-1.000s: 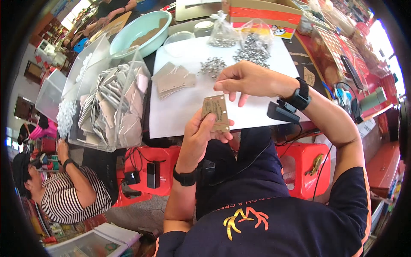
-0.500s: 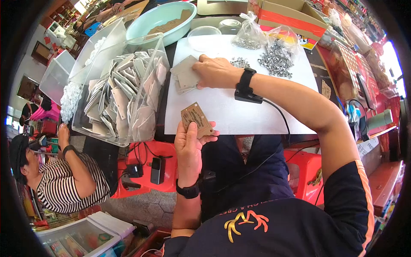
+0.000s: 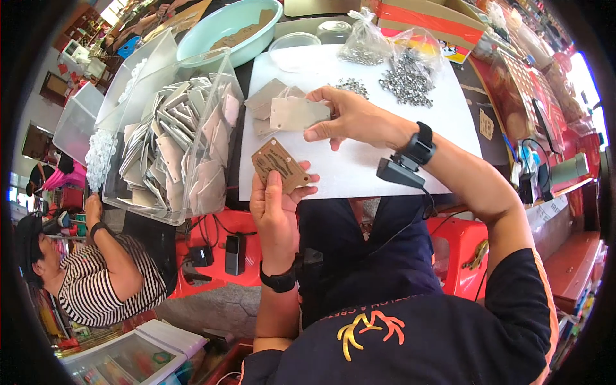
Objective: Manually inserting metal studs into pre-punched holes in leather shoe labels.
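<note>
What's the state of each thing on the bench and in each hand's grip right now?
Left hand: shut on brown tag, raised off the sheet.
Right hand: pinching pale tag.
Clear bin: open, full of tags.
Plastic bags: open, metal bits spilled.
Teal basin: nearly empty.

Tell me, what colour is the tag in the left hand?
Brown; the tag shows best in the head view.

A small brown cardboard tag (image 3: 278,165), printed and punched, is tilted above the surface edge; a pale blank tag (image 3: 296,113) is lifted off its stack (image 3: 263,102).
</note>
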The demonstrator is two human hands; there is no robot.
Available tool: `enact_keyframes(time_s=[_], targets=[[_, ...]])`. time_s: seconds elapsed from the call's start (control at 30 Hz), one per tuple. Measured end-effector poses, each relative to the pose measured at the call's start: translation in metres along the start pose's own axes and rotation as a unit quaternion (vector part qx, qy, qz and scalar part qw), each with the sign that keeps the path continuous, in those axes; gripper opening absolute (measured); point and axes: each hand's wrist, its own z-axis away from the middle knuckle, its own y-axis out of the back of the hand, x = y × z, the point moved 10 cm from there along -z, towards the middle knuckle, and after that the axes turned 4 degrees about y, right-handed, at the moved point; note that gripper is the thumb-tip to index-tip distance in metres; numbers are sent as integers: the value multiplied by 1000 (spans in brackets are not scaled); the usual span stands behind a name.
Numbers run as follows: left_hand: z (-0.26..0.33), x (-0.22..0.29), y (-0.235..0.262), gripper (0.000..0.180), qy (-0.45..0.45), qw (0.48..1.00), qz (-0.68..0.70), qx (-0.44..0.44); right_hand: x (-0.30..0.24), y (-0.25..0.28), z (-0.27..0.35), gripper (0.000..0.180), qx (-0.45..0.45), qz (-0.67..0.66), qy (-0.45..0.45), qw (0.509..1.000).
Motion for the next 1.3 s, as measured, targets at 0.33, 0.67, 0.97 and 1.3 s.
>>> enact_keyframes(time_s=[0.33, 0.67, 0.97, 1.3], targets=[[-3, 11, -64, 35, -40, 997, 1, -64, 8, 17, 88, 61, 58, -174, 46, 982], [-4, -11, -90, 36, -14, 996, -27, -90, 36, 31, 135, 40, 133, -324, 10, 937], [-8, -26, -84, 43, 42, 996, 29, -76, 37, 60, 150, 16, 316, -140, 128, 930], [-8, -39, -94, 49, 111, 970, 169, -132, -6, 60, 179, 33, 417, 193, 276, 844]])
